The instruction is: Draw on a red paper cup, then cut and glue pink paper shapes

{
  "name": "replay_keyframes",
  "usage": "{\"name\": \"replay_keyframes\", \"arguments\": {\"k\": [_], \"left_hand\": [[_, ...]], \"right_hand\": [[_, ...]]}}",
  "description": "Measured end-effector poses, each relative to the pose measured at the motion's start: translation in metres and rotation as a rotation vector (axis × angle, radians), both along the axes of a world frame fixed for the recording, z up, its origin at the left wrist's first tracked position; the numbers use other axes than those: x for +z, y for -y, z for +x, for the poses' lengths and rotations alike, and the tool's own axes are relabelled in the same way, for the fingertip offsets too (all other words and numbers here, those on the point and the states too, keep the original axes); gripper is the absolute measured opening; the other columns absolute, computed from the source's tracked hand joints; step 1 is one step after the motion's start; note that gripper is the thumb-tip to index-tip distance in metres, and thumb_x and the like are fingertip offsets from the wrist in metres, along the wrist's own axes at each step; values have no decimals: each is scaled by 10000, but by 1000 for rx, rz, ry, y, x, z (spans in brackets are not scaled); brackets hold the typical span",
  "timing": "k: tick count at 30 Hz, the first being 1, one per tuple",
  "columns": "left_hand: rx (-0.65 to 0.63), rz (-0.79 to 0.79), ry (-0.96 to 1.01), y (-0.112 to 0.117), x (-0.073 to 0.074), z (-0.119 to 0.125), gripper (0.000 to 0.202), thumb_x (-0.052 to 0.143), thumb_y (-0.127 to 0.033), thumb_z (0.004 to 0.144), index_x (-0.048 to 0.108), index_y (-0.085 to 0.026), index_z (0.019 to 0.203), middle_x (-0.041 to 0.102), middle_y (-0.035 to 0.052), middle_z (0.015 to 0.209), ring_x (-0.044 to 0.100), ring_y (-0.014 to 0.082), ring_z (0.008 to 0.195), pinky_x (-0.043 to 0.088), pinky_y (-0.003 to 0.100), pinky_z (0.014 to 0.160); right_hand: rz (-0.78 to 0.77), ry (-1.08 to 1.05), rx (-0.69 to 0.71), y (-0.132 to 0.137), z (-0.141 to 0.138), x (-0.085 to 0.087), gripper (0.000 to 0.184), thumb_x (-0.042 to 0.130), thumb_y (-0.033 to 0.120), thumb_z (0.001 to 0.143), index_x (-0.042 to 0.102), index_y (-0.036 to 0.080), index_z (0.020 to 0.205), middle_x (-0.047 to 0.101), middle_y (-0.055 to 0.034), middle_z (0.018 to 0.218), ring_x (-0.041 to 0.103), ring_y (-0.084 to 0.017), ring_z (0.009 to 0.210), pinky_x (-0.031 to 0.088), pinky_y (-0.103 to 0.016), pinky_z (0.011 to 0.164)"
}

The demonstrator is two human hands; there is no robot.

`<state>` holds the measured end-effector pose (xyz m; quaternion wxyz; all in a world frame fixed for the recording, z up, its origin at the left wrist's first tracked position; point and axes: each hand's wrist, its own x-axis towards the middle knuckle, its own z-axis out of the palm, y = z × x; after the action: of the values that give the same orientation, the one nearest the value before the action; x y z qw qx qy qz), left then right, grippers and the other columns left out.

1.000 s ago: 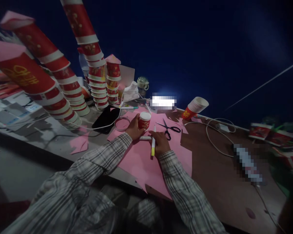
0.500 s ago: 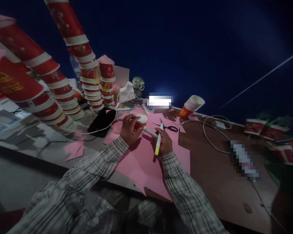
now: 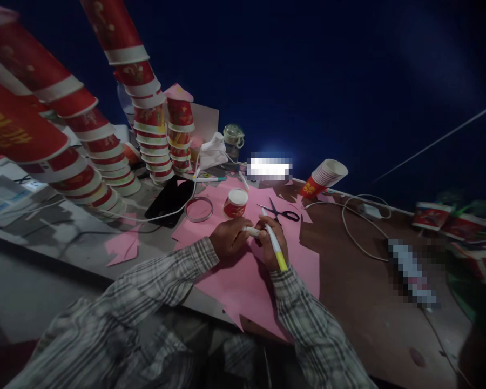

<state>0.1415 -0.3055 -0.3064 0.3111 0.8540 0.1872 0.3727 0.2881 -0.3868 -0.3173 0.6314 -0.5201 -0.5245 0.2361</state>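
Observation:
My left hand (image 3: 230,237) is closed with its fingertips on one end of a short white tube (image 3: 251,231), whose kind I cannot make out. The other end of the tube meets the fingers of my right hand (image 3: 273,243). A white marker with a yellow end (image 3: 278,251) also lies in my right hand, slanting across it. Just beyond my left hand, a red paper cup (image 3: 235,205) stands with a white round face upward, touched by neither hand. Both hands are above pink paper (image 3: 247,281). Black-handled scissors (image 3: 285,215) lie open beyond my right hand.
Tall stacks of red paper cups (image 3: 149,124) rise at the left. A black phone (image 3: 168,202) and a roll of tape (image 3: 198,208) lie nearby. Nested cups (image 3: 324,178) lean at the back right. A white cable (image 3: 348,229) loops over the brown table (image 3: 356,313).
My left hand has let go of the red paper cup and come nearer to me, taking one end of the white tube. My right hand has drawn the tube back from the cup.

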Motion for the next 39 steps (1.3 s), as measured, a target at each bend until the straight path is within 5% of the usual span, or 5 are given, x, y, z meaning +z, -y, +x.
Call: {"name": "replay_keyframes", "arguments": {"k": [6, 16, 23, 33, 39], "left_hand": [[-54, 28, -8, 6, -7, 2, 336, 338, -373, 997, 601, -178, 1071, 676, 109, 948, 656, 222, 851, 523, 361, 775], [57, 205, 14, 11, -15, 9, 332, 297, -333, 1018, 566, -146, 1071, 649, 106, 916, 649, 202, 804, 538, 339, 727], [84, 234, -51, 11, -21, 11, 309, 330, -363, 1012, 556, -165, 1084, 649, 94, 919, 649, 197, 792, 532, 334, 709], [5, 300, 35, 5, -9, 6, 306, 441, -391, 983, 570, -167, 1146, 666, 104, 972, 652, 208, 862, 551, 346, 778], [399, 398, 364, -14, 3, 0, 499, 578, -319, 904, 440, -182, 1363, 558, 156, 1227, 546, 276, 1189, 477, 473, 1014]], "right_hand": [[-23, 55, -87, 4, -1, -1, 353, 510, 396, 930, 578, 192, 1211, 604, -29, 876, 585, -139, 700, 523, -294, 622], [34, 182, -156, 5, -3, 6, 239, 525, 359, 937, 665, 230, 1082, 670, -59, 976, 654, -200, 894, 561, -370, 796], [-43, 122, -114, 2, 3, 4, 253, 526, 352, 924, 678, 206, 1065, 672, -54, 934, 657, -179, 818, 562, -326, 708], [-61, 52, -197, 0, 4, -3, 265, 581, 376, 881, 689, 203, 1050, 682, -37, 860, 652, -166, 742, 565, -308, 670], [-99, 212, -291, -2, 7, -6, 278, 560, 363, 902, 697, 184, 1064, 709, -73, 942, 671, -194, 815, 577, -345, 731]]}}
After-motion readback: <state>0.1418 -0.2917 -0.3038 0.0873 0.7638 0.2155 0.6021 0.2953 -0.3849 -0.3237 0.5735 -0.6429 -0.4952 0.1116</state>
